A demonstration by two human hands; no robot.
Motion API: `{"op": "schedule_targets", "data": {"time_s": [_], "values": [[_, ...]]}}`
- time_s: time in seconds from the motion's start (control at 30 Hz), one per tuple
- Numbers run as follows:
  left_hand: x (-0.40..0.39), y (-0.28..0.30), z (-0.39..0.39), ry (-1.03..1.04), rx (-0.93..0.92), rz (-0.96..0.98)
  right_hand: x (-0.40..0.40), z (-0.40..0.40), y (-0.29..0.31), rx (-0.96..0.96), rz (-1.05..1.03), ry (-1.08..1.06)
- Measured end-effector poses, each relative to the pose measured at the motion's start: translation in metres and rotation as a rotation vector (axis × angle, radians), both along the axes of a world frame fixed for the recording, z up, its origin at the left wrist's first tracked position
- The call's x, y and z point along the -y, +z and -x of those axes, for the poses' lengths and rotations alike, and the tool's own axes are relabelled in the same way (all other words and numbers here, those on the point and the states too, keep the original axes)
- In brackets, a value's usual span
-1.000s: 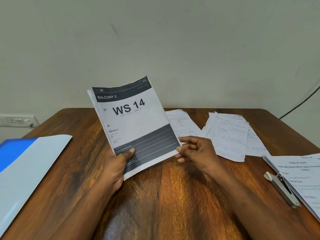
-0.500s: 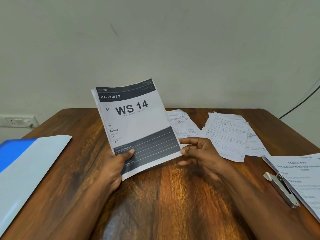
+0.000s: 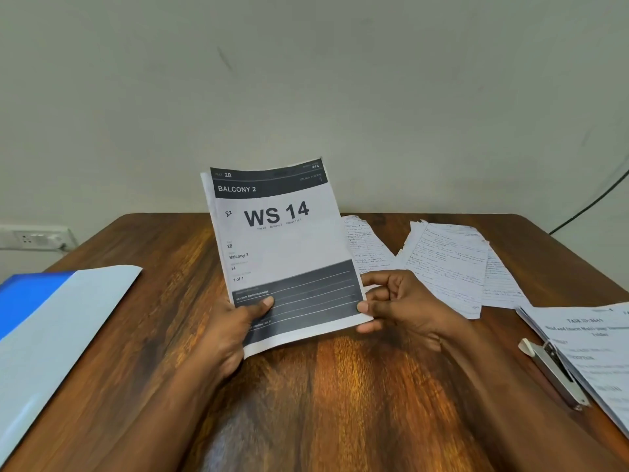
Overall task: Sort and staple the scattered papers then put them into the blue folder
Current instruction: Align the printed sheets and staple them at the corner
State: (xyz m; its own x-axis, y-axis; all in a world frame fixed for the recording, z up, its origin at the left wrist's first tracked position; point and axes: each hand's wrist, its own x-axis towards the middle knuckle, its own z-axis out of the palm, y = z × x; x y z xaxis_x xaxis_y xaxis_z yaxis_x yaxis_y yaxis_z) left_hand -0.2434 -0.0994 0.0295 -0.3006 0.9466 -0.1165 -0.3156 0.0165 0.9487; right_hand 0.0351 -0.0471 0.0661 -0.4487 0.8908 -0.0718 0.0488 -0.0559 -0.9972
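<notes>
Two hands up over the wooden worktop point(image 3: 306, 386), both on one printed stack of sheets point(image 3: 279, 247) headed "BALCONY 2" and "WS 14". Left hand point(image 3: 231, 335) grasping the stack's lower left corner, thumb laid across the dark band on the front, fingers hidden behind. Right hand point(image 3: 401, 308) pinching the lower right edge, thumb tip on the front margin, other fingers curled just beside the paper. Stack held upright, tilted slightly, bottom edge lifted clear of the wood; at least one more sheet edge showing behind the front page along the left side. Blue folder point(image 3: 51, 321) flat at the left edge of the worktop, pale inner flap turned up, blue showing at its far corner; well apart from the held stack. Handwritten loose papers point(image 3: 446, 264) scattered at the far right of the worktop, overlapping one another, partly behind the right hand. Another printed stack point(image 3: 592, 349) at the right edge, running out of view. Stapler point(image 3: 554, 373), metal, lying on the near left edge of that printed stack. Wall socket point(image 3: 34, 237) on the left wall; dark cable point(image 3: 592, 202) down the wall at right.
</notes>
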Motion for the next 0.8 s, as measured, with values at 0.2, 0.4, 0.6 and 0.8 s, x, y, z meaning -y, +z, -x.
{"op": "schedule_targets", "data": {"time_s": [0.2, 0.4, 0.6, 0.8], "values": [[0.007, 0.001, -0.007, -0.14, -0.026, 0.005, 0.002, 0.004, -0.01, -0.106, 0.07, -0.051], [0.014, 0.0, -0.018, -0.289, -0.064, 0.006, -0.004, 0.014, -0.019, -0.09, 0.13, -0.168], [0.01, 0.008, -0.012, -0.314, 0.07, -0.085, -0.019, 0.0, -0.026, -0.235, 0.213, -0.344], [0.011, 0.007, -0.003, -0.329, 0.112, -0.237, -0.031, -0.013, -0.032, -0.345, 0.336, -0.374]]}}
